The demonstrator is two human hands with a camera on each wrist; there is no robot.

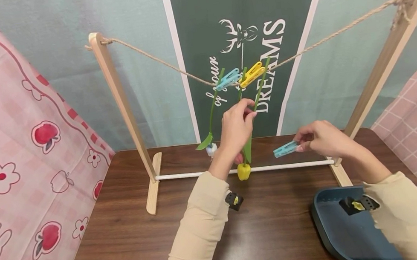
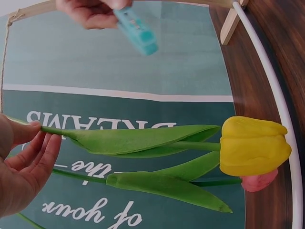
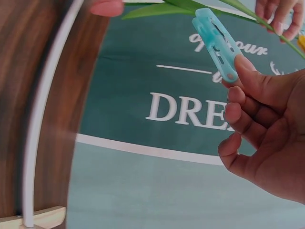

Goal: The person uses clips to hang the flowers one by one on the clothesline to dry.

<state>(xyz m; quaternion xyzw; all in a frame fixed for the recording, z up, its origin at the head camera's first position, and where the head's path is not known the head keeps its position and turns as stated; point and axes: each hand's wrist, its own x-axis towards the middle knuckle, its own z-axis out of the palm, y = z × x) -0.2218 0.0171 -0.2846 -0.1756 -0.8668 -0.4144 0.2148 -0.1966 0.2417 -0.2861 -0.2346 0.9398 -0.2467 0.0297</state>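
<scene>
My left hand (image 1: 236, 124) pinches the green stem of a yellow tulip (image 1: 244, 171), which hangs flower down with its stem end up beside the rope. Between thumb and fingertips, my right hand (image 1: 323, 137) grips a light blue clothespin (image 1: 285, 149), apart from the rope. On the twine rope (image 1: 162, 62) sit a blue clothespin (image 1: 228, 79) and a yellow clothespin (image 1: 252, 74). A white-and-blue flower (image 1: 211, 149) hangs from the rope at left. Behind the yellow tulip a pink tulip (image 2: 259, 181) is partly hidden.
Two wooden posts (image 1: 122, 101) hold the sagging rope, joined low down by a white rod (image 1: 183, 176). A dark blue basin (image 1: 322, 228) stands at the table's right, partly under my right forearm. Cloth with printed lettering (image 1: 275, 36) hangs behind the frame.
</scene>
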